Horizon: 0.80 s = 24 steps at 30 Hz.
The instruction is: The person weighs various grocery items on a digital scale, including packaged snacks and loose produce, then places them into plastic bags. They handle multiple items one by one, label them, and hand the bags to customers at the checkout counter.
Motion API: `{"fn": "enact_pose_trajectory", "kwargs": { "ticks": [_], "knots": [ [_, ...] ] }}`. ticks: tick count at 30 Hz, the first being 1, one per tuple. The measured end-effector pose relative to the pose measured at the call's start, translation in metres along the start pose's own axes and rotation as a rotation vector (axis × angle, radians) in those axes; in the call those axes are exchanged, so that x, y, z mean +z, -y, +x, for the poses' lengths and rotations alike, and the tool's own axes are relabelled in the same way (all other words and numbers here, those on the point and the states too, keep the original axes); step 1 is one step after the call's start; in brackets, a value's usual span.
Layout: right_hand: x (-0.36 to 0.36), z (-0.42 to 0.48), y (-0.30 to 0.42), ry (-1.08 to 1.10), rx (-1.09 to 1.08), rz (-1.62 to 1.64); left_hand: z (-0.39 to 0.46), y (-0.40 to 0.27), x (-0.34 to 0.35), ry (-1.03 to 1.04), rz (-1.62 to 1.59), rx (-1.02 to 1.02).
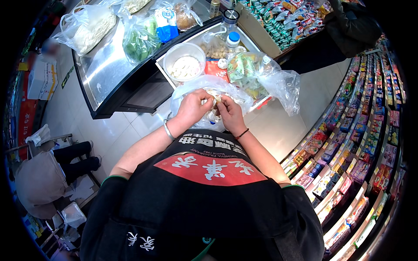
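Note:
My left hand [193, 106] and my right hand [232, 112] meet in front of me, their fingertips pinching a small pale piece that looks like a garlic clove [217, 98]. Beneath them a translucent plastic bag [183, 91] lies spread, with pale scraps like garlic skins [212, 115] inside. Just beyond the bag stands a round transparent tub [166, 63], partly filled with pale cloves [185, 68]. To its right are a red packet [215, 69] and a whitish bulb [222, 63]. My fingers partly hide the piece they hold.
A tied bag of vegetables [243, 67] sits beyond my right hand. A blue-capped bottle [233, 40] and a metal-lidded bottle [230, 19] stand behind. Bagged goods lie on the metal counter [107, 78]. Stocked shelves [352, 140] curve along the right; people are nearby on both sides.

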State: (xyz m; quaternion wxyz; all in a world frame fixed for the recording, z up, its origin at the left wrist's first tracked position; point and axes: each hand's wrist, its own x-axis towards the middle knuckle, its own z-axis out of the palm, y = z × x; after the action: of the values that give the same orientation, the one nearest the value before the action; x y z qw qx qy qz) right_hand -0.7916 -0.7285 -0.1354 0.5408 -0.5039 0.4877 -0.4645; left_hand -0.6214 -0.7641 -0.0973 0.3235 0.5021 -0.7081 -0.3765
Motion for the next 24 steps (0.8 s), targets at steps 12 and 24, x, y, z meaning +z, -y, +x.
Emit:
{"fn": "enact_pose_trajectory", "kwargs": {
  "ticks": [12, 24],
  "knots": [
    [-0.0028, 0.0024, -0.0022, -0.028, 0.020, 0.095, -0.0004, 0.0045, 0.0000, 0.107, -0.253, -0.069],
    [0.0004, 0.0032, -0.0024, -0.055, 0.019, 0.086, 0.0042, 0.0011, 0.0014, 0.091, -0.218, 0.014]
  ]
}}
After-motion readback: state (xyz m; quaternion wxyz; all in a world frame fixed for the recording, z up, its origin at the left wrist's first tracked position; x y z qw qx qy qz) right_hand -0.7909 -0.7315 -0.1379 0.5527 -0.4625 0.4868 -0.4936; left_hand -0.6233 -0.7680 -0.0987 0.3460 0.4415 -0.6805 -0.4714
